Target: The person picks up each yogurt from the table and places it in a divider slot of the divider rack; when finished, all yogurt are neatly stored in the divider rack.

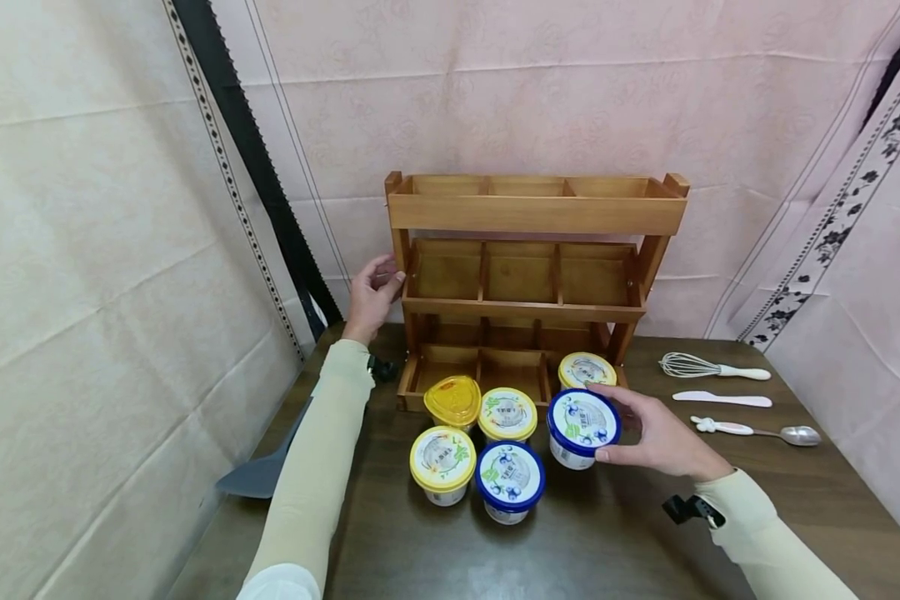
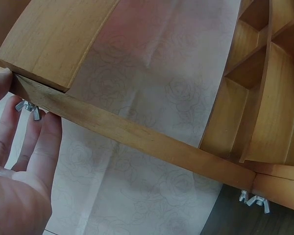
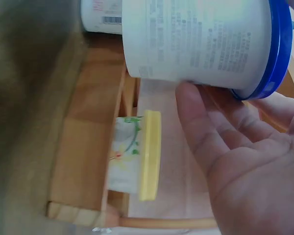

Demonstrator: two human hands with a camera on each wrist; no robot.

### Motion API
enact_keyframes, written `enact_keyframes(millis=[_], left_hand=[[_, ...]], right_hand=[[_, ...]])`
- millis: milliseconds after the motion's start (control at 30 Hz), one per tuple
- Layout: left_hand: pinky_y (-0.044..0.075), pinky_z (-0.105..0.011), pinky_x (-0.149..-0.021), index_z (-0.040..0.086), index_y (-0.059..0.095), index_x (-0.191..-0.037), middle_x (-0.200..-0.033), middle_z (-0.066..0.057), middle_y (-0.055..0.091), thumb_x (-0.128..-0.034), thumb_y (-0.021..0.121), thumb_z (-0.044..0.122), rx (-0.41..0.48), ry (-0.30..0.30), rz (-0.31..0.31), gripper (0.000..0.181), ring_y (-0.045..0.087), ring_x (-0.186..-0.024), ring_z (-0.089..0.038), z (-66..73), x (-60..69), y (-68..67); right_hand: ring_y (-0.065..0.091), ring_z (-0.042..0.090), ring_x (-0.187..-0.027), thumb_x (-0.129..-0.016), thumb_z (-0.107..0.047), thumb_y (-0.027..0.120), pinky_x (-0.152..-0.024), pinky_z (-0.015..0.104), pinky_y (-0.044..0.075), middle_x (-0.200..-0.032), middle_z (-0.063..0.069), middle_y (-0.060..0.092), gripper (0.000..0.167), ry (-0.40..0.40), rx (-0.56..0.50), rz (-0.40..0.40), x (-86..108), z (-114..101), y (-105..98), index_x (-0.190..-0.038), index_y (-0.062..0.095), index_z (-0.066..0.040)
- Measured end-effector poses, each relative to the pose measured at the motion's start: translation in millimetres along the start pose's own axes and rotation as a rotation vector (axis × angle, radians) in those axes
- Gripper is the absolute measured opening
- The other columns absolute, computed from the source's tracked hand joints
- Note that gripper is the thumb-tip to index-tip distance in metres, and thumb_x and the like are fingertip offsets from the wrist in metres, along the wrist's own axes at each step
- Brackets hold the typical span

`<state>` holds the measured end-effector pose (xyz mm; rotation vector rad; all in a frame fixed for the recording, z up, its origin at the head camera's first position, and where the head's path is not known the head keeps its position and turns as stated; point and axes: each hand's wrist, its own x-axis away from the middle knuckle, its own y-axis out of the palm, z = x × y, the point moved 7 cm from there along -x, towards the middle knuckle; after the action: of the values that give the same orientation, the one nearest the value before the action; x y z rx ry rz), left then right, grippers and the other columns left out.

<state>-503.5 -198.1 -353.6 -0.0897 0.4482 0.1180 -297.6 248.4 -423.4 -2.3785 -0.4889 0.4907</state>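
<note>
Tub [image 1: 585,418] in right hand [image 1: 663,437] partly hides yellow-lidded tub [image 1: 587,367] behind it.

The closed white tub [image 1: 583,428], with a blue lid and printed label, is held lid up before the bottom-right compartment of the brown wooden rack [image 1: 536,216], which stands upright, its three tiers divided.

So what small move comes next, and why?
I'd probably ease the blue-lidded tub in the right hand toward the middle tier of the rack: it's gripped, no tubs show there, and a yellow-lidded tub sits at the right of the bottom tier.
</note>
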Motion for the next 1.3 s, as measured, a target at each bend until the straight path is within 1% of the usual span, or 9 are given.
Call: enact_keyframes(millis=[100,200,367,500,633,767,900,1100,1300], left_hand=[[0.063,-0.039,-0.097,0.021,0.065,-0.142,-0.130,-0.009,0.066,-0.1016,0.073,0.023,0.003,-0.006,-0.003,0.041,0.067,-0.118,-0.023,0.4,-0.6,0.2],[0.063,-0.038,-0.096,0.021,0.065,-0.142,-0.130,-0.008,0.066,-0.1017,0.073,0.024,0.007,-0.002,-0.009,0.041,0.067,-0.118,-0.023,1.7,-1.7,0.8],[0.064,-0.035,-0.093,0.020,0.066,-0.141,-0.127,-0.008,0.067,-0.1015,0.074,0.023,0.017,0.008,-0.014,0.040,0.067,-0.115,-0.022,3.4,-3.1,1.8],[0.064,-0.034,-0.092,0.020,0.066,-0.140,-0.127,-0.007,0.067,-0.1010,0.074,0.023,0.022,0.004,-0.015,0.040,0.068,-0.114,-0.021,2.5,-3.3,1.8],[0.064,-0.035,-0.093,0.021,0.066,-0.140,-0.128,-0.007,0.067,-0.1011,0.074,0.025,0.015,0.006,-0.016,0.040,0.068,-0.115,-0.021,1.6,-3.5,0.4],[0.063,-0.038,-0.095,0.021,0.066,-0.140,-0.128,-0.008,0.066,-0.1010,0.074,0.027,0.017,0.004,-0.017,0.040,0.068,-0.116,-0.022,0.2,-2.6,-1.0],[0.063,-0.038,-0.095,0.021,0.066,-0.140,-0.128,-0.008,0.066,-0.1012,0.073,0.026,0.013,0.005,-0.015,0.040,0.067,-0.116,-0.023,-0.8,-1.2,-1.5],[0.064,-0.037,-0.094,0.022,0.065,-0.141,-0.128,-0.008,0.066,-0.1009,0.073,0.027,0.011,0.012,-0.014,0.041,0.068,-0.116,-0.023,-1.9,-1.1,-0.8],[0.064,-0.038,-0.094,0.021,0.065,-0.142,-0.128,-0.009,0.066,-0.1010,0.073,0.027,0.007,0.017,-0.013,0.042,0.068,-0.115,-0.021,-1.6,-1.3,0.0]], right_hand=[[0.066,0.036,-0.125,-0.083,-0.028,0.091,-0.094,0.042,0.064,-0.148,0.012,0.060,0.088,-0.012,0.010,0.020,-9.7,-5,-4,-0.158,0.046,-0.013],[0.065,0.038,-0.124,-0.085,-0.027,0.090,-0.093,0.049,0.064,-0.149,0.014,0.059,0.087,-0.024,-0.002,0.038,-19.7,-8,-8,-0.159,0.045,-0.014],[0.064,0.035,-0.124,-0.087,-0.028,0.089,-0.095,0.052,0.063,-0.148,0.011,0.060,0.087,-0.017,-0.014,0.059,-35.7,-8,-10,-0.160,0.044,-0.016],[0.062,0.036,-0.127,-0.087,-0.030,0.089,-0.096,0.058,0.061,-0.147,0.012,0.060,0.089,0.005,-0.028,0.081,-46.8,-7,-12,-0.161,0.042,-0.016],[0.060,0.039,-0.130,-0.086,-0.034,0.090,-0.101,0.064,0.057,-0.149,0.014,0.058,0.091,0.026,-0.038,0.105,-59.0,-8,-12,-0.162,0.042,-0.018],[0.058,0.041,-0.133,-0.086,-0.039,0.089,-0.103,0.065,0.055,-0.151,0.014,0.056,0.094,0.059,-0.035,0.111,-70.5,-6,-9,-0.163,0.040,-0.018],[0.058,0.042,-0.133,-0.085,-0.044,0.089,-0.103,0.064,0.056,-0.152,0.015,0.055,0.096,0.074,-0.023,0.128,-81.1,-5,-6,-0.163,0.038,-0.019],[0.059,0.037,-0.129,-0.083,-0.049,0.089,-0.101,0.059,0.059,-0.153,0.012,0.055,0.099,0.074,-0.005,0.154,-97.5,0,1,-0.164,0.038,-0.024],[0.058,0.036,-0.127,-0.081,-0.054,0.089,-0.103,0.060,0.057,-0.150,0.012,0.056,0.103,0.099,-0.025,0.146,-110.1,4,12,-0.165,0.037,-0.022]])
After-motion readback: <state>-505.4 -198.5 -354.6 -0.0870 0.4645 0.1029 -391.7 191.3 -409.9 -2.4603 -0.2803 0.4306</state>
